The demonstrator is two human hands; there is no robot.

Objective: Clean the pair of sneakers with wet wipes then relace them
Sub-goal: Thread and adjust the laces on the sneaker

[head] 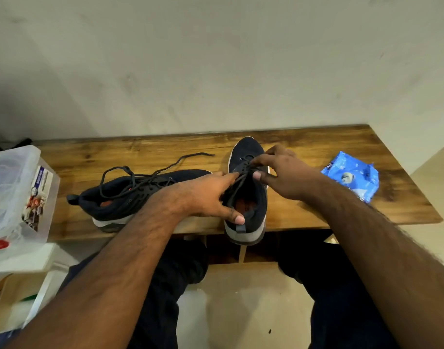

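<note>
— Wooden planks are seen across the middle of the frame; what is carried on that bench (316,147)?

— 2 dark sneakers are set on it. The right sneaker (248,197) is stood centre-right, toe toward the wall, its heel jutting past the near edge. The left sneaker (130,197) is laid to its left, turned sideways with the toe toward the other shoe, its loose lace (165,167) trailed toward the upper middle of the bench.

— How are the hands placed?

— The left hand (205,197) is reached in from the lower left; the black lace (241,177) of the right sneaker is pinched at the fingers (231,176), while the thumb is rested by the heel collar. The right hand (283,172) is brought over the tongue, its fingers curled and closed on the lace near the upper eyelets.

— And the wipes?

— A blue wet-wipe packet (352,177) is laid at the right of the bench, well apart from the shoes. A clear plastic container (16,192) is seen at the left edge of the frame, just beside the bench end.
</note>
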